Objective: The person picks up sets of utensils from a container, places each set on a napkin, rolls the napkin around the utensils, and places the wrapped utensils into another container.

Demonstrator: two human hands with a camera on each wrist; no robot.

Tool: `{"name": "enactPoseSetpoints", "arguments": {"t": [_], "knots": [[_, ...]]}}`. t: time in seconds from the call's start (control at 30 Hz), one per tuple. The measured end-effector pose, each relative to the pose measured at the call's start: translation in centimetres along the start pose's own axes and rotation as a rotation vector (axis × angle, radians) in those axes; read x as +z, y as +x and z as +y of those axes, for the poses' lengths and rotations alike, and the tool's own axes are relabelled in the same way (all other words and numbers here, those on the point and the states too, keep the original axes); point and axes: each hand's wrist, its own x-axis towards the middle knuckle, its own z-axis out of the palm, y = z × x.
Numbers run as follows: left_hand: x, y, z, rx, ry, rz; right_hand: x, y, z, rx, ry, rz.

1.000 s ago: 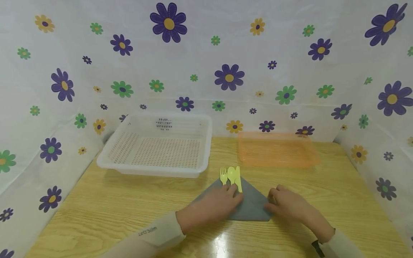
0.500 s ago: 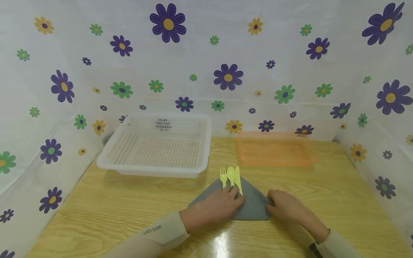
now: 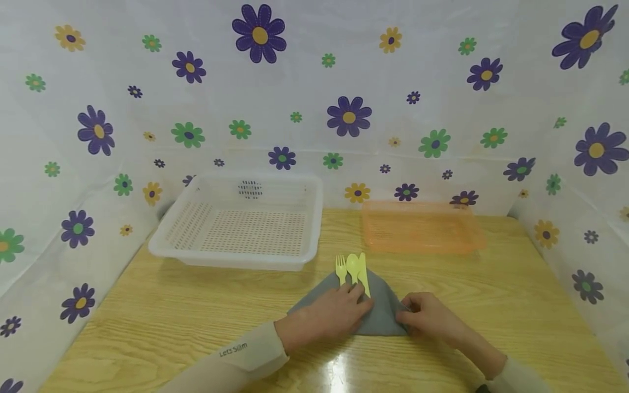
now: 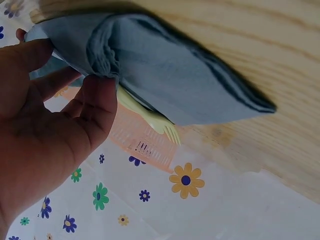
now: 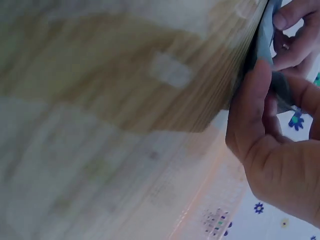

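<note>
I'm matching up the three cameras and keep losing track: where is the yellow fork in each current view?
Head: the yellow fork is below centre and slightly right, tines up, left of the yellow spoon.
Left wrist: the yellow fork is near the centre, tines toward the lower right, in front of the orange basket.
Right wrist: not visible.
Shared landmark: the gray cloth, upper half in left wrist, upper right in right wrist.

White glare streaks the tabletop (image 3: 196,311) nearest the camera. Both wrist views are dimmer (the right one hazily blurred).
</note>
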Motion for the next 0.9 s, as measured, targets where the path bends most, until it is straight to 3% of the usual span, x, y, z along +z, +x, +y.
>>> {"name": "enactPoseSetpoints", "arguments": {"t": [0.2,0.57,0.73,0.9], "knots": [[0.2,-0.2,0.1,-0.007,-0.002,0.035,1.6,-0.4,-1.5,0.007,0.027,0.131],[0.3,-0.1,0.0,0.006,-0.015,0.076,3.9,0.1,-3.0,-0.081,0.064,0.128],[0.6,-0.1,-0.5,-0.003,-0.158,0.072,4.4,0.5,-3.0,-0.123,0.002,0.120],[0.5,-0.7,-1.2,-0.019,-0.350,0.065,4.7,0.5,-2.6,-0.260,-0.104,0.066]]}}
